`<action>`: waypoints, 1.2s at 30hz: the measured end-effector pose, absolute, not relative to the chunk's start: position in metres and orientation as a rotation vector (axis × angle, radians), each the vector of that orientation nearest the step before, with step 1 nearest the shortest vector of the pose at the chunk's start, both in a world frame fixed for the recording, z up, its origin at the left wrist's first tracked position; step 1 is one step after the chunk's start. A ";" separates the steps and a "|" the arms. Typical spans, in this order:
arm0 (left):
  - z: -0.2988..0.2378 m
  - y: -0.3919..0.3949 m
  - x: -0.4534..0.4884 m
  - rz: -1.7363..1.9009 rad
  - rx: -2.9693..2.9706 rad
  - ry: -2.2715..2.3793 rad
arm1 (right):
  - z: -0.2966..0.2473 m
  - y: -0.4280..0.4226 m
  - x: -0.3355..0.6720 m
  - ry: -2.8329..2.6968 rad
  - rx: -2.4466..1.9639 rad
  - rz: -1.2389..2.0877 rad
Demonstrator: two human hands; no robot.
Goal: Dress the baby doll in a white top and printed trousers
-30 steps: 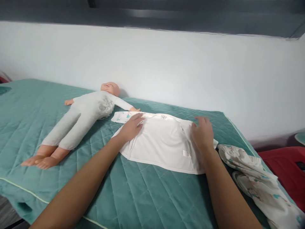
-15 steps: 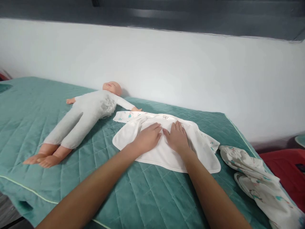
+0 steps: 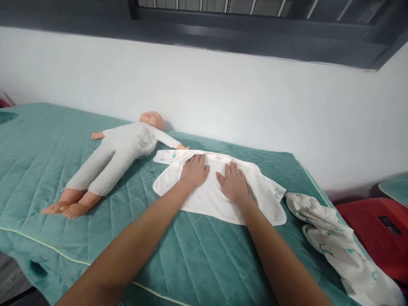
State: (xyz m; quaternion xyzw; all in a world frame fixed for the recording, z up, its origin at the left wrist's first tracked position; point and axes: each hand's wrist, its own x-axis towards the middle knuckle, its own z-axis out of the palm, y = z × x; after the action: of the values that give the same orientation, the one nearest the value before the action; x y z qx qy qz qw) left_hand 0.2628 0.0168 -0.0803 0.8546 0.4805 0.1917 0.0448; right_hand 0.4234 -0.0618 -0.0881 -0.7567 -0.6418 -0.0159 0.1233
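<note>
A white baby garment (image 3: 207, 199) lies spread flat on the teal quilted bed cover (image 3: 47, 144). My left hand (image 3: 194, 171) rests palm down on its upper left part, fingers stretched toward the collar label. Just right of it, my right hand (image 3: 233, 182) also lies flat and open on the cloth. A baby doll (image 3: 117, 151) in a pale grey suit lies on its back to the left, one arm reaching the garment's printed sleeve (image 3: 165, 156).
A printed white cloth (image 3: 334, 242) lies crumpled at the bed's right edge. A red object (image 3: 372, 221) stands beyond it on the right. A white wall (image 3: 204, 85) runs close behind the bed, with a dark window frame above.
The garment's sides were folded inward, and my hands came together from its edges to the middle. They have since slid up toward the collar, pressing the cloth flat.
</note>
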 end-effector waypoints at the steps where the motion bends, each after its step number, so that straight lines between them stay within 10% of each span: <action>1: -0.080 0.018 0.263 0.597 2.607 1.481 | -0.087 -0.063 0.423 -1.891 -2.200 -0.047; 28: -0.069 -0.109 0.123 0.489 2.878 0.727 | -0.077 -0.253 0.363 -2.235 -1.904 -0.130; 36: -0.014 -0.039 -0.008 0.906 2.611 1.217 | -0.030 -0.138 0.287 -2.181 -1.542 0.095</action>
State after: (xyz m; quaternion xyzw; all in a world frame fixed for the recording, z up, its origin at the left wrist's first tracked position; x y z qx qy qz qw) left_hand -0.0079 -0.0390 -0.0137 0.8630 0.4023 0.2996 0.0608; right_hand 0.2870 -0.1377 -0.0297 -0.5611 -0.7938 0.0345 0.2323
